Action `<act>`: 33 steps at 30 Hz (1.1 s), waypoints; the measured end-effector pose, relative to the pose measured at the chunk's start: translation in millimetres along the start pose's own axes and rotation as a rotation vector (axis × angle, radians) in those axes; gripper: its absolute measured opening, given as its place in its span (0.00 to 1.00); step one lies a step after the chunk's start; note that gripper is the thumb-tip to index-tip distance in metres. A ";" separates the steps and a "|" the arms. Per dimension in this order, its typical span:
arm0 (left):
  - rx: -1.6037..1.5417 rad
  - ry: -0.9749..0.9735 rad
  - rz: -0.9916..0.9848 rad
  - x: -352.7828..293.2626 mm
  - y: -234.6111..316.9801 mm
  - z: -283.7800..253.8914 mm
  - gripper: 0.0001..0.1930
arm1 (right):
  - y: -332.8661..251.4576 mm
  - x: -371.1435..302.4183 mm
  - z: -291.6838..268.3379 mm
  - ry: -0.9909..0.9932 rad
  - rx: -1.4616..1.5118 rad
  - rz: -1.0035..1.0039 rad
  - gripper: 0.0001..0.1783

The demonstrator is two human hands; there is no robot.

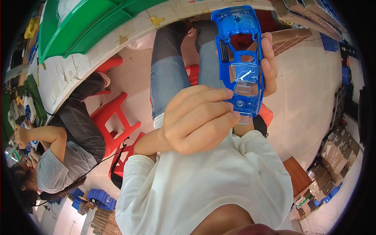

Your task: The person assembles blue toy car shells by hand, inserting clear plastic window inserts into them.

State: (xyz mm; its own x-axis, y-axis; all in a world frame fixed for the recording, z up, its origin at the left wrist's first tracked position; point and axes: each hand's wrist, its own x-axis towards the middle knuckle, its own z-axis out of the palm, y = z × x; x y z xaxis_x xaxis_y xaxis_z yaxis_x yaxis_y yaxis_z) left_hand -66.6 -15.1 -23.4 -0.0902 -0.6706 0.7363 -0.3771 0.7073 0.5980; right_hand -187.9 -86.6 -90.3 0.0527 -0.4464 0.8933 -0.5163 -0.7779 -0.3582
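My right hand (269, 64) grips a glossy blue toy car body shell (237, 24) from its right side, holding it lengthwise with its inner side partly in sight. A clear plastic window part (246, 73) lies along the shell's cabin and rear openings. My left hand (199, 119) comes in from the left with its fingers bent together; the fingertips press at the clear part's left edge by the shell's near end. The left thumb is hidden. Whether the clear part is fully seated in the shell I cannot tell.
A green plastic bin (78, 29) stands on the worn white table (135, 35) at the upper left. Red stools (113, 121) are below. At the left another person in a grey shirt (68, 166) sits at work. Stacked cartons (309, 11) are at the upper right.
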 end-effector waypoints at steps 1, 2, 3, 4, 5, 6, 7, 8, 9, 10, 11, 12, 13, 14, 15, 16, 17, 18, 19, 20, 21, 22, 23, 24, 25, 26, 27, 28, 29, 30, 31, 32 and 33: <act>-0.002 0.008 0.011 0.1 0.2 -0.2 0.13 | -0.9 0.6 -0.9 -0.015 -0.047 -0.016 0.36; -0.004 0.017 0.022 0.0 0.4 -0.2 0.13 | -1.9 -0.4 -2.5 -0.017 -0.044 -0.016 0.36; -0.004 0.018 0.021 -1.4 -1.0 1.2 0.13 | -2.8 -2.1 -4.9 -0.054 -0.122 -0.005 0.36; 0.002 0.092 0.058 -3.9 -3.3 3.5 0.13 | -3.8 -3.2 -6.8 -0.091 -0.199 0.006 0.36; 0.009 0.166 0.095 -5.4 -4.5 4.8 0.14 | -4.9 -2.6 -8.1 -0.092 -0.199 0.005 0.36; 0.006 0.163 0.095 -4.3 -4.0 3.7 0.14 | -6.1 -0.8 -9.9 -0.100 -0.190 -0.009 0.36; 0.026 0.088 0.096 -2.5 -3.3 1.5 0.14 | -6.6 0.1 -11.1 -0.107 -0.180 -0.023 0.36; 0.046 0.013 0.097 -1.5 -2.6 0.4 0.14 | -6.8 0.0 -9.4 -0.107 -0.184 -0.021 0.36; 0.047 0.014 0.096 -2.0 -1.7 2.6 0.14 | -7.4 -0.2 -4.2 -0.044 -0.102 -0.010 0.37; 0.105 0.013 0.111 -2.4 -0.4 6.7 0.14 | -9.4 0.8 0.4 0.018 -0.020 0.002 0.38; 0.162 0.013 0.125 -2.9 0.4 8.9 0.14 | -12.2 5.1 0.6 0.031 -0.075 -0.020 0.39; 0.162 0.013 0.124 -2.6 1.0 8.4 0.14 | -12.7 5.3 -0.4 0.030 -0.075 -0.020 0.39; 0.167 0.016 0.119 -2.2 1.7 7.6 0.14 | -12.7 5.4 -1.7 0.029 -0.091 -0.014 0.40; 0.172 0.018 0.113 -1.6 2.2 6.7 0.14 | -12.5 5.6 -2.7 0.027 -0.106 -0.009 0.40; 0.169 0.018 0.112 -0.6 1.5 6.5 0.14 | -10.4 6.7 -3.3 0.026 -0.109 -0.008 0.40; 0.129 -0.013 0.071 0.6 0.6 5.8 0.14 | -7.8 9.1 -3.3 0.030 -0.094 -0.057 0.40; 0.090 -0.043 0.030 1.0 -0.5 5.5 0.14 | -6.1 10.1 -3.4 0.034 -0.078 -0.105 0.40; 0.091 -0.043 0.029 0.9 -1.4 4.6 0.14 | -6.8 10.2 -2.9 0.033 -0.077 -0.105 0.40; 0.112 -0.036 0.038 0.8 -2.6 3.9 0.15 | -8.1 10.3 -2.0 0.030 -0.086 -0.099 0.40; 0.133 -0.030 0.048 0.8 -3.3 3.5 0.15 | -9.1 10.2 -1.7 0.026 -0.095 -0.092 0.40; 0.133 -0.030 0.047 0.6 -2.9 3.2 0.15 | -9.9 9.4 -2.0 0.025 -0.095 -0.092 0.40; 0.157 -0.014 0.051 0.4 -1.9 3.0 0.15 | -10.8 7.6 -2.7 0.010 -0.083 -0.072 0.40; 0.180 0.002 0.055 0.2 -0.9 2.9 0.14 | -11.7 5.8 -3.2 -0.006 -0.070 -0.053 0.40; 0.180 0.001 0.054 -0.1 0.2 3.6 0.14 | -12.9 4.0 -3.6 -0.006 -0.071 -0.052 0.40; 0.243 0.010 0.069 -0.3 1.3 4.5 0.14 | -14.2 2.2 -3.7 -0.028 -0.138 -0.023 0.40; 0.305 0.018 0.083 -0.6 2.3 4.8 0.14 | -15.0 1.3 -3.7 -0.050 -0.204 0.007 0.39; 0.306 0.018 0.082 -0.7 3.5 3.7 0.14 | -14.8 0.6 -3.4 -0.051 -0.203 0.007 0.39; 0.344 -0.040 0.062 0.1 4.9 1.7 0.11 | -14.0 0.1 -2.8 -0.019 -0.227 -0.009 0.39; 0.382 -0.097 0.042 1.6 6.3 0.3 0.10 | -12.9 -0.4 -1.8 0.014 -0.250 -0.025 0.39; 0.379 -0.098 0.044 5.1 7.8 0.4 0.10 | -9.9 0.7 0.6 0.014 -0.253 -0.025 0.39; 0.372 -0.176 -0.039 9.2 9.5 0.8 0.10 | -5.9 3.0 4.5 0.093 -0.164 -0.104 0.39; 0.364 -0.253 -0.122 11.3 10.4 1.7 0.12 | -3.9 4.6 6.4 0.172 -0.075 -0.183 0.39; 0.348 -0.284 -0.153 10.8 8.0 2.8 0.18 | -4.9 5.3 6.6 0.173 -0.074 -0.183 0.39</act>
State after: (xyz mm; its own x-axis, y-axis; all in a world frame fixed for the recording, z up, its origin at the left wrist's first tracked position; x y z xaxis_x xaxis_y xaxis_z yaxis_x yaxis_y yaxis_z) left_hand -73.1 -17.3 -11.5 -0.2403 -0.8300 0.5034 -0.6880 0.5114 0.5148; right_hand -179.4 -88.0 -85.6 0.0075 -0.2140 0.9768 -0.5730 -0.8014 -0.1712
